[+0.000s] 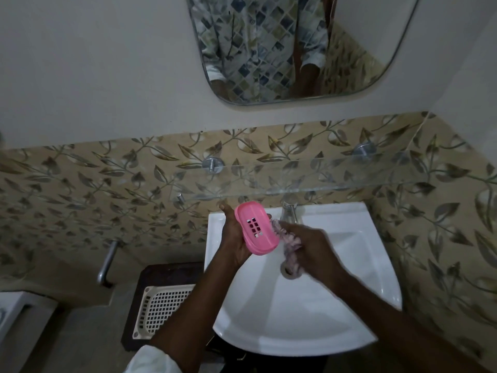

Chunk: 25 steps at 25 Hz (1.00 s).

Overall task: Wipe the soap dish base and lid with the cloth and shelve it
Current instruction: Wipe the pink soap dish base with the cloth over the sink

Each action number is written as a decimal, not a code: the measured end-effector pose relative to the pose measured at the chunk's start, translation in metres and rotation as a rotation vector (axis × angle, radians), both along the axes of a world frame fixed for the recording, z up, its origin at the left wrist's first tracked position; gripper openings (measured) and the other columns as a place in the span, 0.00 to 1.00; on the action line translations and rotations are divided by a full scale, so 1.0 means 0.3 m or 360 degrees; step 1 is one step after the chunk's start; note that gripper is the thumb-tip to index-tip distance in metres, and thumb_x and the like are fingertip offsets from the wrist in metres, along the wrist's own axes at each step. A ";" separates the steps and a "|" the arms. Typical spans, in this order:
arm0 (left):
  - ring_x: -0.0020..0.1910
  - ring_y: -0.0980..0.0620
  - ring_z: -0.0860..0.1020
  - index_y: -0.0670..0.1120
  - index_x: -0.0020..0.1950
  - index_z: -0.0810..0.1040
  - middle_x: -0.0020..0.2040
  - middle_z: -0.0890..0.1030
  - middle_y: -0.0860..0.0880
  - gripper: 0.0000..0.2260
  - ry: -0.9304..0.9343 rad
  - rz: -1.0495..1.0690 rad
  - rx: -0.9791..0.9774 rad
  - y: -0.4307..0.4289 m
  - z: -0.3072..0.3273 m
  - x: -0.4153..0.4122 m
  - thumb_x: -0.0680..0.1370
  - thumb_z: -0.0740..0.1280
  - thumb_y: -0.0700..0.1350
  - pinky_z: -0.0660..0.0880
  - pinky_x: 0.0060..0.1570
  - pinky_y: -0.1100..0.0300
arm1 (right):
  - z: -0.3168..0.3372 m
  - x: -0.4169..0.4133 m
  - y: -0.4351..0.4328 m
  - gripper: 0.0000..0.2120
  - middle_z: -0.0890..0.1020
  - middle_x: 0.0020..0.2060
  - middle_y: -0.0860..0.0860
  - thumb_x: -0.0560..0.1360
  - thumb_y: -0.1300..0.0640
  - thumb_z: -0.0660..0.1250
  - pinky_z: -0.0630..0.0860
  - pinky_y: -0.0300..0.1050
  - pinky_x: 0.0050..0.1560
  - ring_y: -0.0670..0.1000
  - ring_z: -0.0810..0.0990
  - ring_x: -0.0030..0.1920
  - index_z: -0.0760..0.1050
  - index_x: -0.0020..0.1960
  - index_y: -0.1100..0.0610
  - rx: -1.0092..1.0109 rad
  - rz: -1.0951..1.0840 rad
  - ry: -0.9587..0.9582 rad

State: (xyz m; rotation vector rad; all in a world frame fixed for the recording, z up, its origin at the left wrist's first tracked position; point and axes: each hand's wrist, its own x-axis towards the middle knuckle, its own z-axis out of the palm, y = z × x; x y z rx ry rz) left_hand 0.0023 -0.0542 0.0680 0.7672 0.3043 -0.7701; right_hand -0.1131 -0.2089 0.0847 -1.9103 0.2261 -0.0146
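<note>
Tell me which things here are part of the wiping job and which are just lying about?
Part of the job:
- pink soap dish piece, held in the left hand
- cloth, gripped by the right hand
- glass shelf, nothing on it yet

Just lying about:
- white sink
- tap
- mirror
- white plastic basket

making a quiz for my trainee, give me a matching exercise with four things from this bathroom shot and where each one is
Things:
1. pink plastic soap dish piece with drain holes
2. crumpled pinkish cloth
3. clear glass shelf
4. cream plastic lattice basket

Places:
A. on the wall above the white ceramic basin
B. held in the left hand
C. low down, left of the basin
D. gripped in the right hand

Pairs: 1-B, 2-D, 3-A, 4-C
</note>
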 end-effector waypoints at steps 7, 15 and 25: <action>0.50 0.38 0.80 0.39 0.63 0.77 0.52 0.81 0.36 0.27 -0.0133 0.0265 0.0002 0.001 -0.064 -0.048 0.78 0.62 0.61 0.71 0.64 0.37 | -0.075 -0.032 0.032 0.04 0.86 0.38 0.60 0.74 0.59 0.73 0.84 0.59 0.41 0.62 0.86 0.40 0.84 0.48 0.56 0.0600 -0.0682 0.0229; 0.51 0.42 0.83 0.40 0.58 0.82 0.52 0.85 0.39 0.17 -0.0661 -0.0165 0.0607 0.026 -0.055 -0.085 0.69 0.74 0.38 0.81 0.47 0.51 | -0.117 0.071 -0.050 0.24 0.87 0.45 0.46 0.67 0.70 0.74 0.83 0.49 0.51 0.48 0.85 0.46 0.82 0.61 0.55 0.0225 -0.0670 0.0062; 0.45 0.53 0.85 0.45 0.48 0.86 0.43 0.87 0.49 0.08 -0.1469 -0.0279 0.1212 -0.051 -0.032 -0.178 0.77 0.66 0.41 0.80 0.44 0.58 | -0.178 0.058 -0.003 0.23 0.65 0.75 0.59 0.79 0.57 0.62 0.62 0.62 0.73 0.63 0.62 0.75 0.65 0.74 0.50 -0.1078 0.0133 -0.0847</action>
